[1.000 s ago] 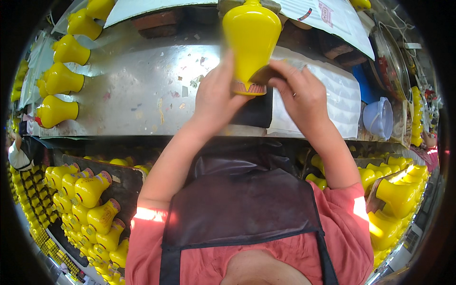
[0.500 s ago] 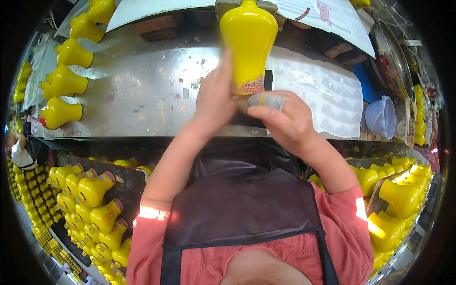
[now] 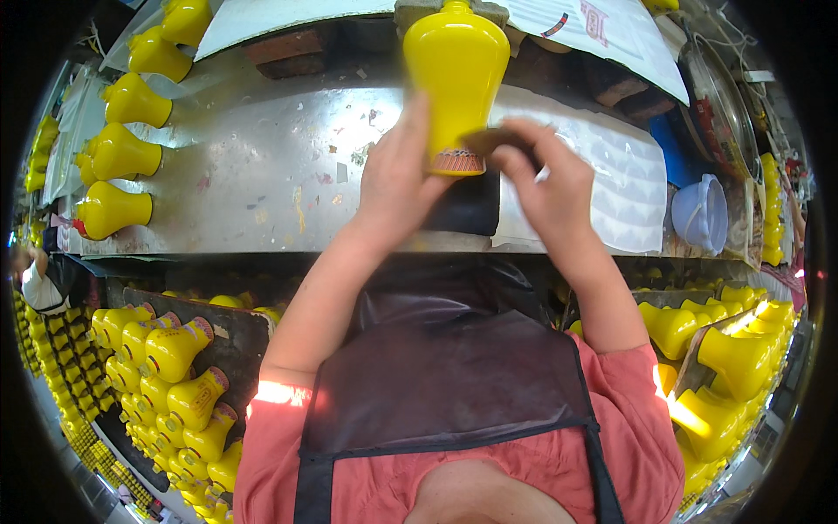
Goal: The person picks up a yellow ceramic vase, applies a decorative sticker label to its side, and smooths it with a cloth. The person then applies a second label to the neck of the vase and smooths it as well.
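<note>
A glossy yellow ceramic bottle lies with its neck on a grey rest and its base toward me. A patterned pinkish-brown band rings its lower end. My left hand grips the bottle's left side, fingers along the body and thumb near the base; the fingertips are smeared by motion. Pinched in my right hand is a thin, flat brown piece, its tip against the bottle just above the band. I cannot make out what kind of tool it is.
Several yellow bottles lie along the left of the metal table. White sheeting covers its right, beside a pale blue bucket. Racks of bottles flank me on both sides. A person is at the far left.
My right hand has risen from below the base to the bottle's right side, turning so the brown piece meets the surface above the band. My left hand has barely moved.
</note>
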Demonstrator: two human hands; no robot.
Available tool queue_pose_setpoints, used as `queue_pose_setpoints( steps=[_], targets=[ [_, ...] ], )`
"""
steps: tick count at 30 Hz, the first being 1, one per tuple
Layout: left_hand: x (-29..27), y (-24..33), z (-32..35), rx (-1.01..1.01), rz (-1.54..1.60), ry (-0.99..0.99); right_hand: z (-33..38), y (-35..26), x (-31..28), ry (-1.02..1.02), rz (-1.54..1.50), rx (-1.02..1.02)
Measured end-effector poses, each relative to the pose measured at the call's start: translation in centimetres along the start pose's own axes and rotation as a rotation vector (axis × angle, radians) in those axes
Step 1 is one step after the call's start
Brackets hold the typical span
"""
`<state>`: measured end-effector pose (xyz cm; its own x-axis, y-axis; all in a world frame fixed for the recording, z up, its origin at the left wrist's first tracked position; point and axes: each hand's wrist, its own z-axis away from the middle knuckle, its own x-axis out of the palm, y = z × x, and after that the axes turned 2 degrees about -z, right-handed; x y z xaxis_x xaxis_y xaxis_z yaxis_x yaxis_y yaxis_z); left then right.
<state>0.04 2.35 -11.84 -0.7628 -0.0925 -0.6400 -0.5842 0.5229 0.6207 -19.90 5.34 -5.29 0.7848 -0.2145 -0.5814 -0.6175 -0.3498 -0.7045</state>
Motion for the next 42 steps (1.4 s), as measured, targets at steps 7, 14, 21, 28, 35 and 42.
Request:
queue_pose_setpoints(
  steps=[7, 14, 21, 28, 35, 42],
  targets=[
    [-0.4, 0.0, 0.0, -0.040, 0.035, -0.105, -1.3, 1.1, -0.5, -0.062, 0.083, -0.132],
    [0.0, -0.7, 0.5, -0.024, -0.006, -0.090, -0.5, 1.9, 0.4, 0.134, 0.184, -0.266],
    [0.1, 0.4, 0.1, -0.086, 0.106, 0.051, 2.7, -0.1, 0.0, 0.008, 0.203, -0.365],
    [0.5, 1.0, 0.2, -0.045, 0.025, 0.138, 1.0, -3.3, 0.8, -0.067, 0.402, -0.640],
    [-0.3, 2.3, 0.1, 0.016, -0.122, 0.140, 0.3, -2.4, -0.4, -0.052, 0.201, -0.044],
    [0.0, 1.6, -0.7, 0.042, -0.111, 0.141, 1.1, -1.3, -0.4, -0.135, 0.046, 0.309]
  ],
)
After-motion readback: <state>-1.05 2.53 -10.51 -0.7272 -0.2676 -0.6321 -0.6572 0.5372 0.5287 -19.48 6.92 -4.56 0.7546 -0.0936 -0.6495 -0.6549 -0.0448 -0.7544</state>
